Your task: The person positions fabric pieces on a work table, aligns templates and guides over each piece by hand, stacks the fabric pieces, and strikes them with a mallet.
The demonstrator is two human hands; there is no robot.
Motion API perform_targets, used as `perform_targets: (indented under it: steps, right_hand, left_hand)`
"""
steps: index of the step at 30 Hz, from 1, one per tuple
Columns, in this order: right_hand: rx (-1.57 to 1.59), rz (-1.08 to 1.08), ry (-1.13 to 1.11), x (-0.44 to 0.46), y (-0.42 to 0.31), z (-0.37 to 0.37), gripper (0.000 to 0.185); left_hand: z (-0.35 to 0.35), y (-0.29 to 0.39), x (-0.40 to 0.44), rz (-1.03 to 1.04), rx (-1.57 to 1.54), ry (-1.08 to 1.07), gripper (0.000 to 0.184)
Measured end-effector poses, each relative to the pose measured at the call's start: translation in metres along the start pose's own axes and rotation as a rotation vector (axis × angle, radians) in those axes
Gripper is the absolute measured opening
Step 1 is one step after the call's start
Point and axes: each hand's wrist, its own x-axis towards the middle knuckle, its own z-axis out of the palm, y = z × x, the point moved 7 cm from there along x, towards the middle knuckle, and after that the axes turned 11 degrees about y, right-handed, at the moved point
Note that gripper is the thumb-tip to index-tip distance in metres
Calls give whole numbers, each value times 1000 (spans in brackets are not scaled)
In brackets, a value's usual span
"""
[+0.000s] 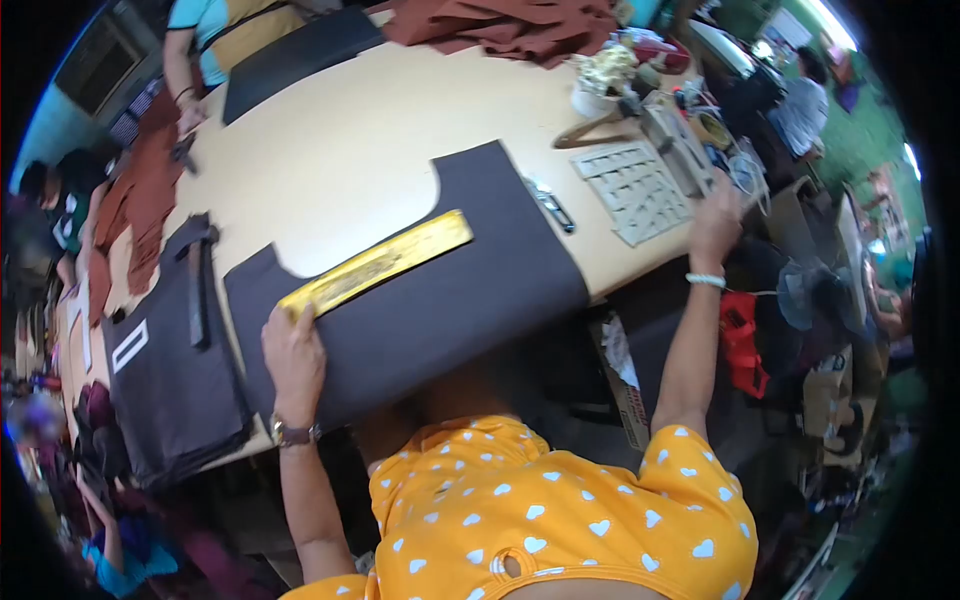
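My left hand [293, 352] is closed on the near left end of a long, flat yellow strip [385, 262] with dark smudges. The strip lies slantwise across a dark cut fabric piece [440, 320] with curved cut-outs, spread over the table's front edge. Out to the right, my right hand [716, 225] is beside a long grey box [675, 145] at the table's right edge. Its fingers are drawn together at the tips; whatever they hold is too small to make out. A cutter knife [550, 205] rests at the fabric's right edge.
Beige card with rows of slots [635, 190], a wooden-handled brush [597, 128] and a white tub [595, 100] sit at the right. Stacked dark fabric [175, 380] with scissors [198, 290] lies left. Brown cloth [500, 25] is heaped at the back. Other people stand around.
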Motion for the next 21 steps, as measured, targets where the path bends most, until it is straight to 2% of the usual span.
perform_targets:
  steps: [1,2,3,5,7,8,11,14,17,18,21]
  right_hand:
    - [83,-35,97,0,-10,-16,29]
    - [360,278,19,-4,-12,-18,29]
    - [626,596,-70,-12,-20,-19,28]
    - [822,743,-153,-23,-54,-25,23]
    - [1059,852,-220,-44,-78,-16,23]
    - [1184,924,-249,-47,-106,-21,17]
    - [1374,1124,-488,-72,-173,-22,23]
    - [1454,1146,-772,-92,-230,-29,31]
    - [1407,1041,-947,-110,-270,-30,37]
    - [1383,928,-983,-113,-281,-30,37]
    - [1300,822,-1053,-126,-304,-30,40]
  left_hand:
    - [-3,5,4,91,-27,58,21]
    - [-13,13,8,147,-13,138,16]
    - [-10,10,11,108,-69,83,13]
    - [-10,7,15,122,-165,134,9]
    - [-2,-2,18,79,-248,82,8]
    - [0,-7,19,53,-282,68,8]
    - [8,-25,22,-16,-425,48,9]
    - [8,-36,24,-70,-555,20,12]
    - [12,-42,18,-120,-642,0,18]
    - [14,-43,18,-145,-677,8,21]
    - [19,-49,11,-180,-741,-14,36]
